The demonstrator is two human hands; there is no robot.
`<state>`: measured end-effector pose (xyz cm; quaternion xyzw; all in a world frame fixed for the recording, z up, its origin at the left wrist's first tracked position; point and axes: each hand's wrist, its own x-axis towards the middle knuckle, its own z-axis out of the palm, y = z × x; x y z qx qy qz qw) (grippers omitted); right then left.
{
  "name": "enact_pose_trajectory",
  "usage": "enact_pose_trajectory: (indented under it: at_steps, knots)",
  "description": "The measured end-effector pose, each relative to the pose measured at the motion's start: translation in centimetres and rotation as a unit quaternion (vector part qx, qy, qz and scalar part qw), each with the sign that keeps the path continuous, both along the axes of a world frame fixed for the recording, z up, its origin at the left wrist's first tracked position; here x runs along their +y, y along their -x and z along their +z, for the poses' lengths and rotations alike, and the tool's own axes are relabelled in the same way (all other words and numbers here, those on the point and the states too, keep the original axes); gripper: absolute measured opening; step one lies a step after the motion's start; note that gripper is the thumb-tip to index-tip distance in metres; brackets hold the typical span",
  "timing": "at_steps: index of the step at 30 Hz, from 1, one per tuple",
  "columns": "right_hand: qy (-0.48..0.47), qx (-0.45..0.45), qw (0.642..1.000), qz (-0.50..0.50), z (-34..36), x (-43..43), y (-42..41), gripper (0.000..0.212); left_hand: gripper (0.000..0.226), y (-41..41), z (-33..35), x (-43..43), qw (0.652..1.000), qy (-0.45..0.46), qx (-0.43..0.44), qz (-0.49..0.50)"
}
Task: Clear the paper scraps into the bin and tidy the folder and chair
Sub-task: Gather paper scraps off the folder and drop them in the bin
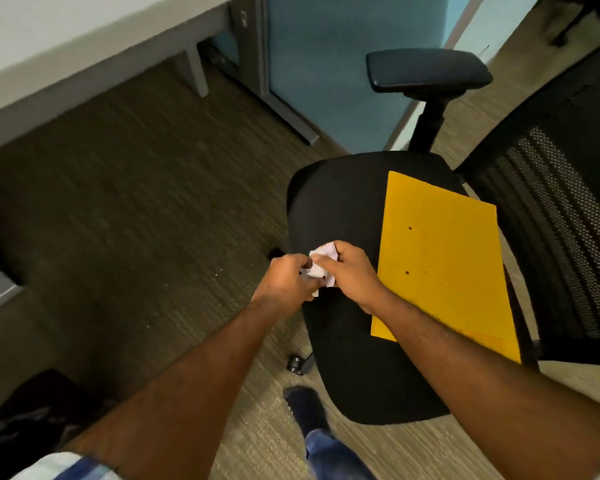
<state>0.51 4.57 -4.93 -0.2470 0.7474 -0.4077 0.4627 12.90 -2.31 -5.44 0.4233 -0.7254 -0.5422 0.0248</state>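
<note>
Pinched crumpled paper scraps (318, 269) between left hand (288, 277) and right hand (347, 271) over black office chair (340, 202). Had yellow folder (444, 258) lying flat on it, at right.

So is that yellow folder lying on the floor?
No, the yellow folder lies flat on the black chair seat, beside the backrest.

The folder (440, 258) lies flat on the right half of the chair seat (343, 202). The backrest (561, 220) stands right of the seat; the armrest (426, 69) stands behind it. The left hand (284, 277) and right hand (350, 271) meet over the seat's left edge, holding the paper scraps (321, 268) between them. The worktop (66, 39) runs along the far left, above the floor (136, 202).
</note>
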Motion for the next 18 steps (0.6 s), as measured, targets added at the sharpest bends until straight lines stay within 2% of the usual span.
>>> enact_pose_trajectory:
  at_steps: [7, 13, 18]
  knots:
    - [-0.019, -0.109, 0.994, -0.018, -1.4, -4.4, -10.2, 0.014, 0.007, -11.6, -0.5, -1.8, 0.995, 0.021, -0.015, 0.095]
    - [-0.017, -0.192, 0.981, -0.025, -2.6, -7.0, -19.8, 0.011, 0.012, -21.4, -1.7, -1.4, 0.973, -0.023, 0.03, 0.228]
    - [-0.045, -0.247, 0.968, 0.032, -3.8, -7.5, -29.1, 0.011, 0.013, -30.9, -3.7, 0.4, 0.924, -0.078, 0.057, 0.37]
